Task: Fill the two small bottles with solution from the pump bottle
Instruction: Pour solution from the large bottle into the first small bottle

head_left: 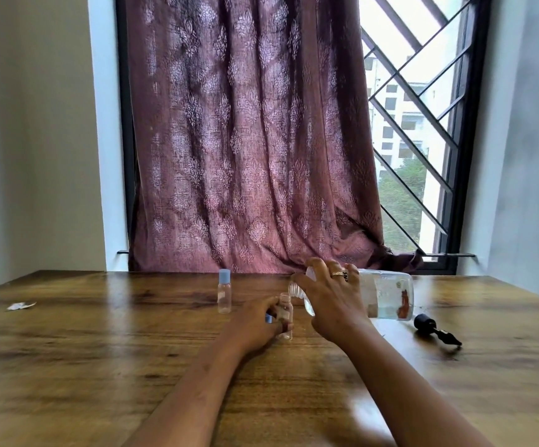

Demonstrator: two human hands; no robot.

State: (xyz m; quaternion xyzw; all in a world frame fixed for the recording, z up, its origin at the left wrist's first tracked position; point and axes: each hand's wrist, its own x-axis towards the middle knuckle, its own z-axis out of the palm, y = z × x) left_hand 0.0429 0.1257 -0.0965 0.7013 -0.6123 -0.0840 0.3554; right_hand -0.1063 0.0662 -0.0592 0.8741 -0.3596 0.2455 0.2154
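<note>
Two small bottles show in my head view, and the nearer one is hard to read. My left hand (261, 321) curls round the open small bottle (284, 312), its fingers covering the lower body, so I cannot tell whether any liquid is inside. A bit of blue, seemingly a cap (268, 318), peeks out by those same fingers. My right hand (329, 298) grips the pump bottle (387, 295) near its shoulder with the fingers spread over the top, and blur softens the label. The pump bottle is tipped almost flat above the table (100, 366), long axis running left to right. Its threaded mouth points left, just above the open small bottle's mouth. Clear liquid pools along its lower side. The open small bottle stands upright near the table's middle. The capped small bottle (224, 293) stands upright to its left, apart, looking empty. The black pump head (436, 330) lies on its side at the right.
</note>
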